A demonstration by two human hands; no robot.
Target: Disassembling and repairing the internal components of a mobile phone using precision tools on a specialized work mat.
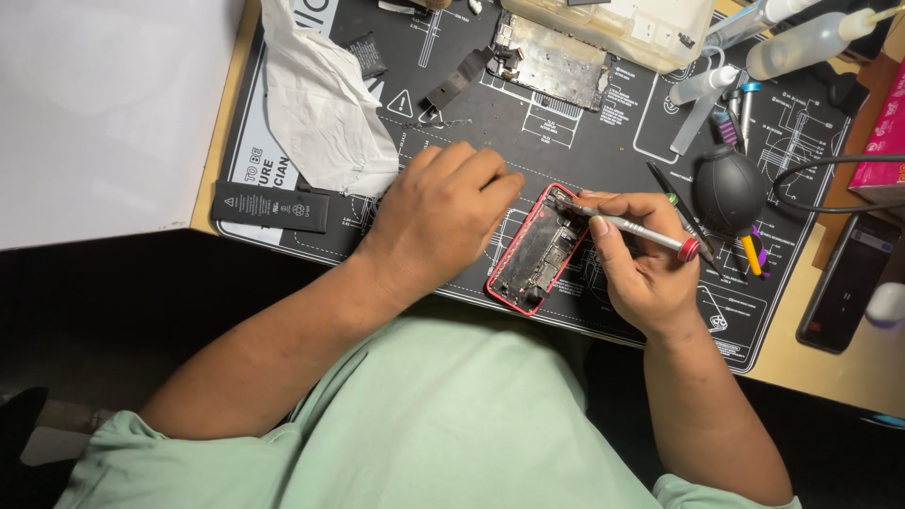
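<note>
An opened red phone body point(534, 253) lies on the black repair mat point(584, 151), its circuit parts exposed. My left hand point(443, 212) rests on the mat at the phone's left edge, fingers curled against the red frame and steadying it. My right hand point(641, 254) holds a slim silver screwdriver point(633, 226) with a red cap. The screwdriver's tip touches the upper end of the phone's inside.
A flat black battery point(271, 206) lies at the mat's left edge, beside crumpled white paper point(320, 104). A removed metal plate point(551, 58) sits at the top. Squeeze bottles point(801, 42), a black air blower point(730, 188), tweezers and a dark phone point(848, 283) crowd the right side.
</note>
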